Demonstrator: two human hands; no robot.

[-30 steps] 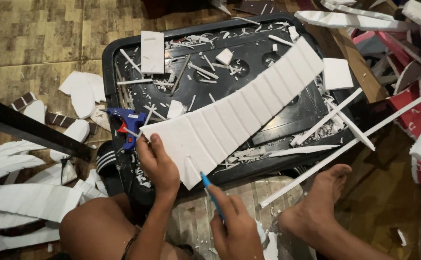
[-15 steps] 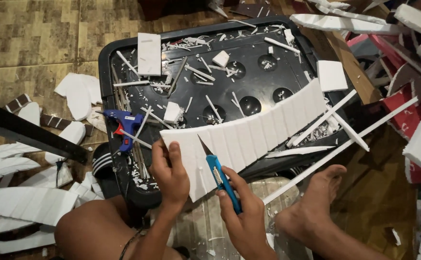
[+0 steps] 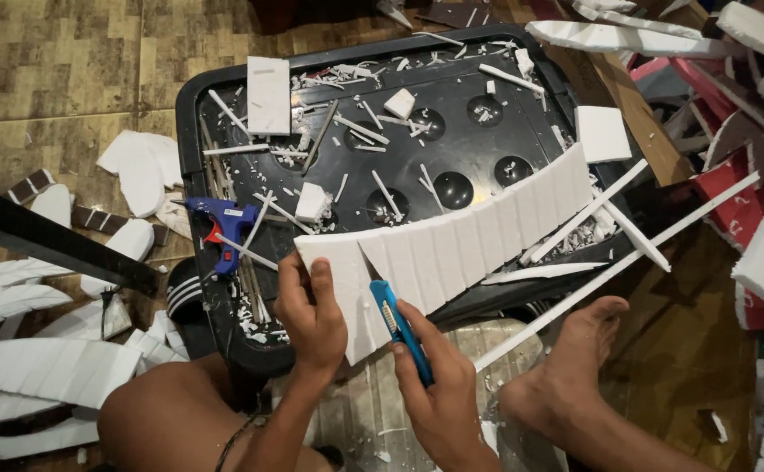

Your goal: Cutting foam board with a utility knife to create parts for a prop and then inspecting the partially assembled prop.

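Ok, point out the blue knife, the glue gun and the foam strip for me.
Knife point(image 3: 402, 330): head view, on its blue handle.
Glue gun point(image 3: 221, 216): head view, on its blue body.
Foam strip point(image 3: 478, 245): head view, on a middle segment of the white strip.

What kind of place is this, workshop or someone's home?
Likely a home floor used as a craft spot. The person sits barefoot on patterned flooring; a black plastic tray serves as the work surface, and white foam offcuts lie all round.

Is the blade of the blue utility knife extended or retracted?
Extended: a thin blade tip projects from the blue utility knife in the right hand, reaching the scored white foam strip that the left hand steadies.
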